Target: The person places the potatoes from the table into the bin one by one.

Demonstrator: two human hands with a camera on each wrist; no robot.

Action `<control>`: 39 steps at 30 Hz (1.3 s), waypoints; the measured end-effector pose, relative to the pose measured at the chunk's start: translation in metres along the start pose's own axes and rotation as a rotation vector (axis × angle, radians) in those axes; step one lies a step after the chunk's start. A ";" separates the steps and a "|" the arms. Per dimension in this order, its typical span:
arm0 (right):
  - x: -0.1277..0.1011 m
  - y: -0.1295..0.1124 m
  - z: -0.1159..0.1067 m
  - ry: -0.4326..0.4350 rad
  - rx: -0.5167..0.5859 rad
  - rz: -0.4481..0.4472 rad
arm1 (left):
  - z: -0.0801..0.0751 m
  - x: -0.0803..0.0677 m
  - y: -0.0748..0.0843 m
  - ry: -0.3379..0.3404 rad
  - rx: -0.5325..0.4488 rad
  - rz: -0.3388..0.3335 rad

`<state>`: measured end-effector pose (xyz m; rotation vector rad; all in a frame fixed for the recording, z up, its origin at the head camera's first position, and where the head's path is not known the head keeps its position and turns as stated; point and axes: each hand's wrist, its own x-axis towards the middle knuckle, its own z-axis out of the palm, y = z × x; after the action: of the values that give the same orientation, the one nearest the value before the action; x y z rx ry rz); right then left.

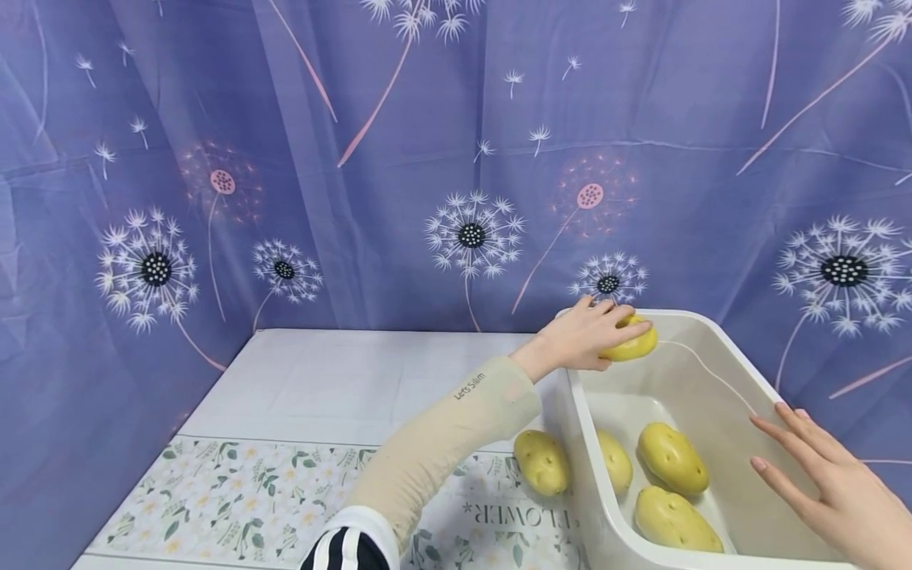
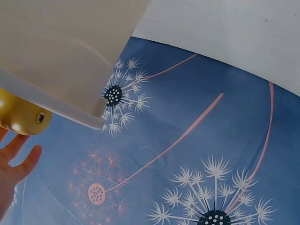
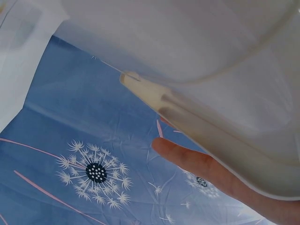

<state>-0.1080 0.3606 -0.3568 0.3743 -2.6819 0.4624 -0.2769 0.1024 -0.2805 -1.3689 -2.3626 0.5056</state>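
Note:
My left hand (image 1: 587, 336) grips a glossy, bright yellow fruit (image 1: 637, 339) near the back left corner of a deep cream bin (image 1: 712, 336). In the left wrist view the fruit (image 2: 26, 115) has a dark puckered spot at its end, and the bin rim partly covers it. Its exact kind I cannot tell. Over the bin's right rim lies my right hand (image 1: 834, 467), fingers extended; in the right wrist view a straight finger (image 3: 201, 161) runs along the bin wall's outside. Inside the bin are potatoes (image 1: 672, 457), paler than the held fruit.
Another potato (image 1: 541, 463) sits on the table just outside the bin's left wall. A floral cloth strip (image 1: 235, 491) crosses the white table (image 1: 313, 372). Behind everything hangs a blue-purple dandelion curtain (image 1: 385, 237).

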 end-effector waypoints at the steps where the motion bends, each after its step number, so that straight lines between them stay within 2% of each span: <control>1: 0.000 -0.001 0.000 0.006 0.001 -0.005 | 0.000 0.000 0.000 -0.003 0.001 -0.001; 7: 0.000 -0.002 -0.001 0.010 0.008 -0.006 | 0.002 0.001 -0.001 -0.015 -0.003 -0.007; 23: -0.001 0.002 0.002 -0.058 -0.021 0.049 | 0.003 0.005 0.002 -0.063 -0.004 -0.030; 30: -0.002 0.002 0.001 -0.022 -0.007 0.024 | 0.005 0.005 0.003 -0.052 0.001 -0.039; 39: 0.001 0.002 0.002 -0.044 -0.029 0.039 | 0.008 0.004 0.001 -0.050 0.000 -0.077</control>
<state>-0.1096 0.3618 -0.3586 0.3277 -2.7402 0.4312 -0.2817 0.1050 -0.2872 -1.2735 -2.4449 0.5240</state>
